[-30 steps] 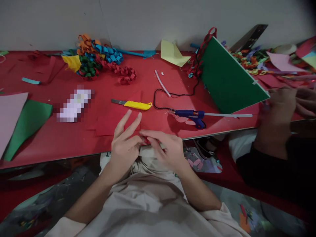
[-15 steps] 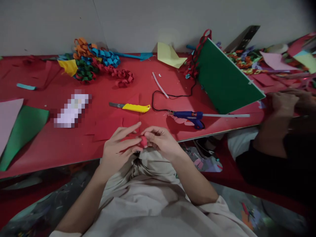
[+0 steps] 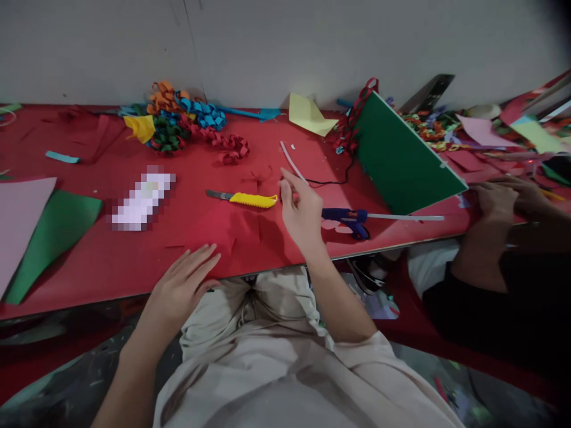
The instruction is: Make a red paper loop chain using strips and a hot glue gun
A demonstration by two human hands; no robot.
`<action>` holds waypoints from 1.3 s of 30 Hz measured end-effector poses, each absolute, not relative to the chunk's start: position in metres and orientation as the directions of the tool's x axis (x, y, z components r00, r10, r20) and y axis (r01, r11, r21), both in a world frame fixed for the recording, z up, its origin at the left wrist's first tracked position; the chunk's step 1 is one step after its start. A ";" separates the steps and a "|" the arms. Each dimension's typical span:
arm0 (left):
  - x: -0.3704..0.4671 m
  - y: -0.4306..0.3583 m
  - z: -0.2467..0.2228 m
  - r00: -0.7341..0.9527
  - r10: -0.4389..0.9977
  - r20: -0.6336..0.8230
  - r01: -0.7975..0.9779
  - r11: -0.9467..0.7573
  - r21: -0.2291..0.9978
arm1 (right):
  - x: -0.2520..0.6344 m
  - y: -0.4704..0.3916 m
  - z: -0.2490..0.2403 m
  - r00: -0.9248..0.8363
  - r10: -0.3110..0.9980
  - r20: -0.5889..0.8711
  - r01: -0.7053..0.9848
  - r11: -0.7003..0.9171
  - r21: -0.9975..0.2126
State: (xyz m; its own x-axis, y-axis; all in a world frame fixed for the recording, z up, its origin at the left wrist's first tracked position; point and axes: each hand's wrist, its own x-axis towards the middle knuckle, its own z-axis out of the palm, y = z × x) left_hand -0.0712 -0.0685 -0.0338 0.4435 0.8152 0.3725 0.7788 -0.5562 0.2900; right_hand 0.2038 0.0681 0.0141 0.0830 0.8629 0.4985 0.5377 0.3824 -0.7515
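My left hand (image 3: 182, 288) rests flat at the table's front edge, fingers stretched out and holding nothing, beside red paper (image 3: 214, 235). Over the table, my right hand (image 3: 303, 211) is raised with its fingers curled together; whether anything is between them is hidden. It sits between a yellow utility knife (image 3: 253, 200) with its blade out and a blue glue gun (image 3: 343, 214) with a white glue stick (image 3: 401, 217) in its back. A thin curled red shape (image 3: 260, 173) lies just left of my fingertips. Behind them is a loose glue stick (image 3: 291, 157).
Paper chains (image 3: 187, 116) in several colours lie at the back left. A green board (image 3: 401, 157) leans at the right. Pink paper (image 3: 22, 220) and green paper (image 3: 57, 232) lie far left. A co-worker's hands (image 3: 499, 196) are at the right edge.
My hands have separated: the left moved left and down onto the table edge, the right moved up and right. The small red piece between them no longer shows clearly. The view shifted slightly.
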 end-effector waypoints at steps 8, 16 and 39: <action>-0.052 -0.074 0.004 0.162 0.749 0.643 0.765 -0.507 0.398 | 0.199 -0.015 0.008 -0.402 0.782 0.477 0.347 0.612 -0.711; 0.005 -0.047 0.025 -0.399 0.741 0.539 0.564 -0.265 0.782 | 0.200 -0.022 0.008 -0.085 0.986 0.141 0.083 0.148 -0.986; -0.003 -0.028 -0.007 -0.435 0.892 0.124 0.174 -0.052 0.983 | 0.227 -0.016 -0.017 -0.137 0.990 -0.018 -0.033 -0.022 -0.999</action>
